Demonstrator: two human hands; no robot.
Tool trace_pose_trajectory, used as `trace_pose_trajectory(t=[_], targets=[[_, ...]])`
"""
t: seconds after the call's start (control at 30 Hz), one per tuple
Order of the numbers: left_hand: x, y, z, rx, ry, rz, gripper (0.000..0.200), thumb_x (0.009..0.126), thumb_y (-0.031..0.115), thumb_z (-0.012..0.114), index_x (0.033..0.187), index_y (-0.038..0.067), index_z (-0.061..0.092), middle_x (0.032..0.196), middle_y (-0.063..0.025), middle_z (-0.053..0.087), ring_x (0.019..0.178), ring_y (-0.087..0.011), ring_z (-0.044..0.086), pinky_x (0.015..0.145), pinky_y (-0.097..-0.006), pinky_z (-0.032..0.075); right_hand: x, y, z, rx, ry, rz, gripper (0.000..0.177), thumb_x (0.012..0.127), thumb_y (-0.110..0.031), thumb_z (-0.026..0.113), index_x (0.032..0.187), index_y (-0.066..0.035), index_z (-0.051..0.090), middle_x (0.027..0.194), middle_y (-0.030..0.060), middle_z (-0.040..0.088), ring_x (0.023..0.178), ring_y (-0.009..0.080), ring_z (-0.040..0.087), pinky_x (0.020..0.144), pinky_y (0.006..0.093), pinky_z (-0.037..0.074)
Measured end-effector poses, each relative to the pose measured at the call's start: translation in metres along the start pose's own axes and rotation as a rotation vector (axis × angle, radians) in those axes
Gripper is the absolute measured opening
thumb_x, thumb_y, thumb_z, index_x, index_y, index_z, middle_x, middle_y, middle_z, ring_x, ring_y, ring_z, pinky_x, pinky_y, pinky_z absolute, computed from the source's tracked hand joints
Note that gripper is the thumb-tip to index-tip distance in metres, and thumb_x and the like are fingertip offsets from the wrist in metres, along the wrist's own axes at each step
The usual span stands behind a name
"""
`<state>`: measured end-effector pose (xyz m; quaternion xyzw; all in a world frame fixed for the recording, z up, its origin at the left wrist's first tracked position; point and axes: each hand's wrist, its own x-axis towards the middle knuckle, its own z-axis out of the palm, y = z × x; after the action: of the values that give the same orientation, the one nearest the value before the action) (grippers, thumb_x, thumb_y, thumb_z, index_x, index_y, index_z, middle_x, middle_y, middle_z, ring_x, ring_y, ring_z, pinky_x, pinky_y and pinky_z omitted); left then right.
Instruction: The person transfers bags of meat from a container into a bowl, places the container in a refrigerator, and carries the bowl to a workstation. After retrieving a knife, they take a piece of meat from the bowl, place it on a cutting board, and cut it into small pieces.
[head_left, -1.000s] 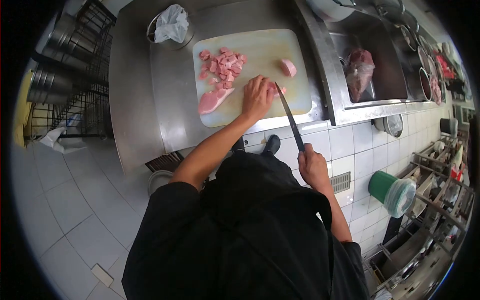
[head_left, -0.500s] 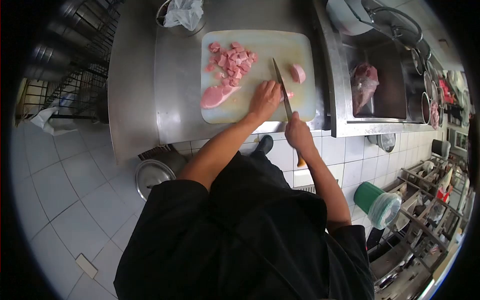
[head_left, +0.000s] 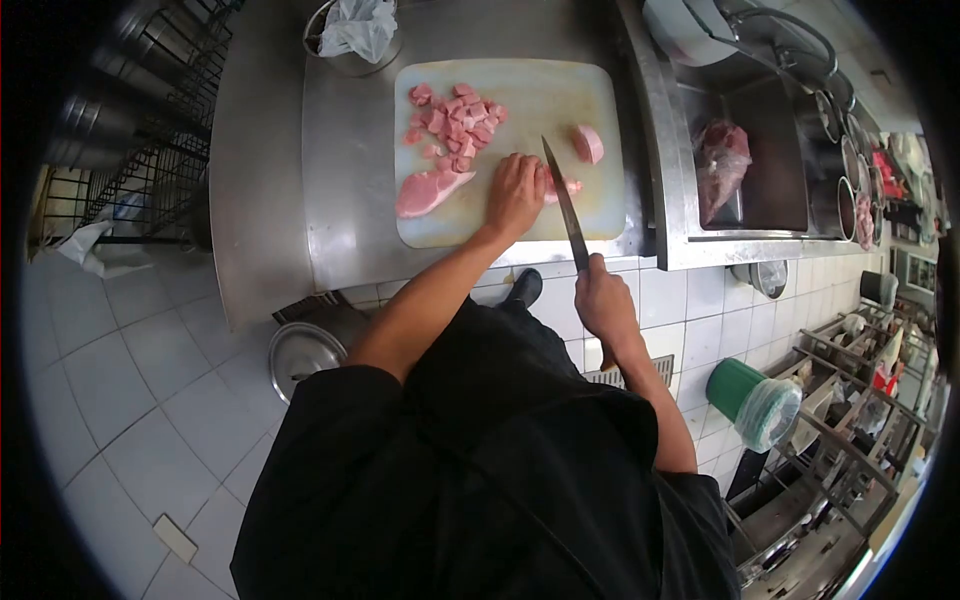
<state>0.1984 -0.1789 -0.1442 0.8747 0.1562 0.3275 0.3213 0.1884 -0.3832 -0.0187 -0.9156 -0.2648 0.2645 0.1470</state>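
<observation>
On a pale cutting board (head_left: 520, 85), my left hand (head_left: 517, 194) presses its bent fingers on a small strip of pink meat (head_left: 570, 188). My right hand (head_left: 606, 302) is wrapped round the handle of a long knife (head_left: 567, 205), whose blade lies across the strip just right of my left hand. A pile of meat cubes (head_left: 460, 120) is at the upper left of the board, with a flat slice of meat (head_left: 428, 192) below it. Another thick piece of meat (head_left: 588, 145) sits at the right.
A sink (head_left: 770, 150) at the right holds a large piece of meat in plastic (head_left: 722, 165). A metal pot with a plastic bag (head_left: 360, 30) stands behind the board. On the floor are a lidded pot (head_left: 303, 355) and a green bin (head_left: 735, 390).
The knife and my right hand have drawn back toward my body. My left hand has shifted slightly left, and more of the strip shows. The whole view has shifted a little.
</observation>
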Motion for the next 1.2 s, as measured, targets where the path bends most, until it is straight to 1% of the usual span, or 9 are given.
trace_pose_trajectory(t=[0.17, 0.3, 0.47, 0.5, 0.53, 0.6, 0.7, 0.9, 1.2], targets=[[-0.003, -0.002, 0.010, 0.131, -0.055, 0.002, 0.010, 0.090, 0.013, 0.058, 0.092, 0.003, 0.055, 0.089, -0.0154, 0.056, 0.086, -0.0360, 0.056, 0.077, -0.0475, 0.045, -0.001, 0.002, 0.016, 0.014, -0.020, -0.001, 0.017, 0.094, -0.013, 0.047, 0.099, 0.003, 0.045, 0.072, 0.0327, 0.063, 0.070, 0.0525, 0.063, 0.066, 0.0601, 0.051], [-0.003, -0.001, 0.012, 0.165, -0.082, 0.002, 0.012, 0.084, 0.012, 0.061, 0.090, 0.004, 0.054, 0.090, -0.0151, 0.054, 0.088, -0.0349, 0.055, 0.079, -0.0469, 0.045, 0.020, -0.001, 0.029, 0.006, -0.015, 0.021, 0.018, 0.093, -0.012, 0.045, 0.103, 0.002, 0.043, 0.073, 0.0331, 0.063, 0.072, 0.0522, 0.063, 0.067, 0.0602, 0.051], [0.000, -0.001, 0.007, 0.182, -0.084, 0.018, 0.012, 0.083, 0.012, 0.062, 0.088, 0.004, 0.055, 0.089, -0.0146, 0.055, 0.088, -0.0345, 0.055, 0.079, -0.0466, 0.045, 0.109, -0.003, 0.053, 0.048, 0.126, -0.107, 0.022, 0.093, -0.015, 0.047, 0.105, 0.003, 0.043, 0.075, 0.0339, 0.062, 0.073, 0.0525, 0.062, 0.069, 0.0594, 0.050], [0.002, 0.003, 0.003, 0.108, -0.062, 0.014, 0.010, 0.090, 0.013, 0.058, 0.088, 0.004, 0.055, 0.087, -0.0164, 0.054, 0.088, -0.0381, 0.054, 0.078, -0.0484, 0.045, 0.123, -0.002, 0.049, 0.061, 0.162, -0.141, 0.023, 0.093, -0.016, 0.048, 0.106, 0.003, 0.043, 0.077, 0.0337, 0.063, 0.074, 0.0519, 0.063, 0.069, 0.0589, 0.050], [0.001, 0.003, 0.004, 0.103, -0.080, 0.004, 0.010, 0.090, 0.013, 0.057, 0.089, 0.003, 0.055, 0.088, -0.0167, 0.055, 0.088, -0.0383, 0.055, 0.078, -0.0483, 0.045, 0.136, 0.001, 0.041, 0.108, 0.125, -0.151, 0.023, 0.094, -0.018, 0.048, 0.105, 0.001, 0.044, 0.078, 0.0329, 0.063, 0.076, 0.0510, 0.063, 0.069, 0.0590, 0.050], [0.001, -0.002, 0.003, 0.103, -0.108, -0.018, 0.009, 0.091, 0.012, 0.056, 0.091, 0.002, 0.056, 0.089, -0.0174, 0.055, 0.089, -0.0387, 0.055, 0.079, -0.0481, 0.045, 0.138, 0.002, 0.025, 0.114, 0.198, -0.254, 0.021, 0.095, -0.019, 0.048, 0.103, 0.001, 0.045, 0.076, 0.0334, 0.063, 0.075, 0.0519, 0.063, 0.070, 0.0597, 0.049], [-0.002, -0.007, -0.008, -0.046, 0.089, -0.069, 0.010, 0.092, 0.011, 0.056, 0.094, 0.001, 0.057, 0.090, -0.0176, 0.057, 0.089, -0.0383, 0.056, 0.079, -0.0472, 0.046, 0.111, -0.014, 0.001, 0.178, 0.094, -0.080, 0.020, 0.094, -0.018, 0.049, 0.103, 0.000, 0.046, 0.080, 0.0356, 0.063, 0.078, 0.0536, 0.062, 0.073, 0.0618, 0.048], [-0.019, -0.001, -0.033, 0.000, -0.006, -0.055, 0.010, 0.091, 0.009, 0.057, 0.097, 0.001, 0.057, 0.090, -0.0166, 0.058, 0.086, -0.0370, 0.057, 0.077, -0.0468, 0.046, 0.056, -0.028, 0.010, 0.085, 0.020, -0.062, 0.019, 0.094, -0.016, 0.048, 0.100, 0.002, 0.044, 0.076, 0.0353, 0.062, 0.076, 0.0534, 0.062, 0.070, 0.0609, 0.049], [-0.016, -0.001, -0.012, 0.130, -0.095, -0.012, 0.011, 0.088, 0.014, 0.061, 0.092, 0.006, 0.055, 0.089, -0.0122, 0.056, 0.083, -0.0330, 0.057, 0.074, -0.0455, 0.046, 0.058, -0.032, 0.027, 0.061, 0.004, -0.036, 0.017, 0.093, -0.012, 0.047, 0.098, 0.004, 0.043, 0.077, 0.0350, 0.063, 0.076, 0.0521, 0.063, 0.072, 0.0581, 0.051]])
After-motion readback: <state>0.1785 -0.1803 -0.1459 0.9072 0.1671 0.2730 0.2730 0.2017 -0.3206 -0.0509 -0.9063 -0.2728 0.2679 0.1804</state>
